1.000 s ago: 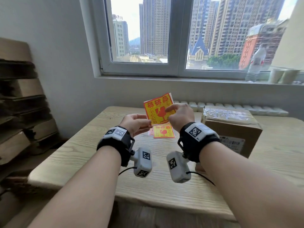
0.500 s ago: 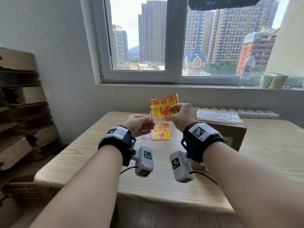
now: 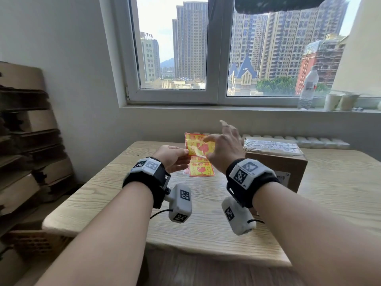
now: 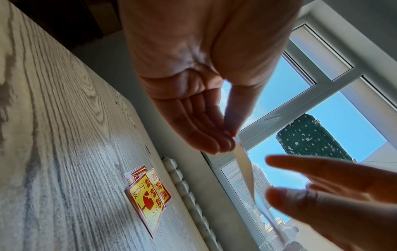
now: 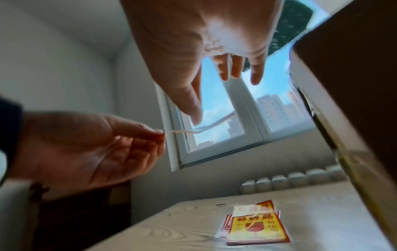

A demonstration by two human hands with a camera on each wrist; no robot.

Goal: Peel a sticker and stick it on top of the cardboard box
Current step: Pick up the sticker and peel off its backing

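Pale wood-grain table (image 3: 206, 234) under a window (image 3: 222, 48); stacked flattened cartons (image 3: 24, 141) at far left, a plastic bottle (image 3: 308, 87) and paper cups (image 3: 341, 102) on the sill.

Left hand (image 3: 172, 158): thumb and fingertips (image 4: 225, 144) pinch the left edge of a yellow-and-red sticker sheet (image 3: 199, 146), held in the air above the table. The sheet runs rightward from that pinch, edge-on in both wrist views.

Right hand (image 3: 223, 147): at the sheet's right side, fingers (image 5: 256, 74) spread and mostly straight; thumb (image 5: 194, 108) lies against the sheet. Blurred here; cannot tell whether it pinches a peeled layer or only touches.

Directly below the held sheet, a small pile of spare stickers (image 3: 201, 169) lies flat on the table.

Cardboard box (image 3: 274, 162): just right of the right hand, standing on the table, its top covered in shiny clear tape, a printed label (image 3: 282, 177) on its near face. Held sheet is apart from the box.
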